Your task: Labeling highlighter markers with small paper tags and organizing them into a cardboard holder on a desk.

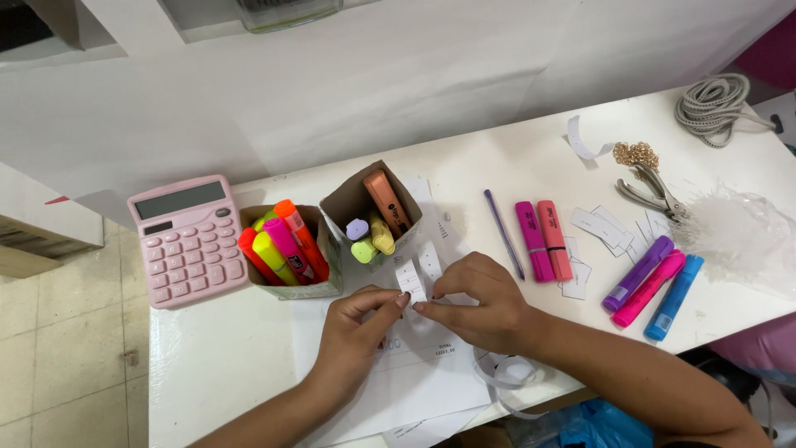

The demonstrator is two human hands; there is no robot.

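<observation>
My left hand (355,330) and my right hand (481,303) meet over the white table (215,365), both pinching a small white paper label strip (410,280) between thumbs and fingertips. Under them lies a printed white sheet of paper (414,373). Just beyond the hands stand two small cardboard boxes: the left box (325,274) holds orange, pink and yellow highlighters, the right box (348,203) holds an orange marker and pastel highlighters.
A pink calculator (187,239) lies at the left. Right of my hands lie a purple pen (503,233), two pink highlighters (543,241), loose labels (601,226), purple, pink and blue highlighters (651,286), a metal hole punch (655,195) and a coiled cord (711,108).
</observation>
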